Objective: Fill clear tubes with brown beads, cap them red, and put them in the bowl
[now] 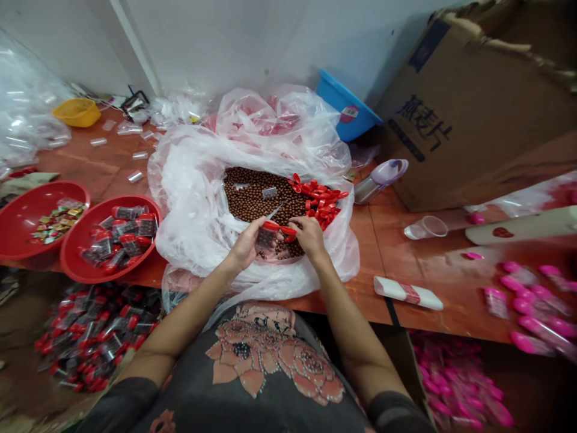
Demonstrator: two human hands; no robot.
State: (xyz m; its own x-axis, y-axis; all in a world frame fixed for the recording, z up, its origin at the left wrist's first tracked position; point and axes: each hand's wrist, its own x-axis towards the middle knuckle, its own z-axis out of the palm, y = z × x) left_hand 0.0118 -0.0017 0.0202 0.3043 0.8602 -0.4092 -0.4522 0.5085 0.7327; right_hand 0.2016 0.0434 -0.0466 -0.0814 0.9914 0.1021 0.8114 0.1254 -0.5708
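Observation:
My left hand (246, 245) is closed around a small clear plastic container (267, 239), tilted, with brown balls showing through its wall. My right hand (309, 236) pinches a red plastic cap (287, 231) at the container's mouth; whether the cap is seated cannot be made out. Both hands are above the near side of an open white plastic bag (184, 192) that holds many brown chocolate balls (247, 201). A heap of red caps (322, 201) lies on the balls at the right. An empty-looking clear container (269, 192) rests among the balls.
Left of the bag, a red bowl (155, 240) holds red-capped containers; another red bowl (13, 210) holds small wrapped pieces. More red-capped containers (99, 337) lie below. At right stand a bottle (381, 180), a plastic cup (426, 227), a cardboard box (487, 120) and pink-capped tubes (541, 300).

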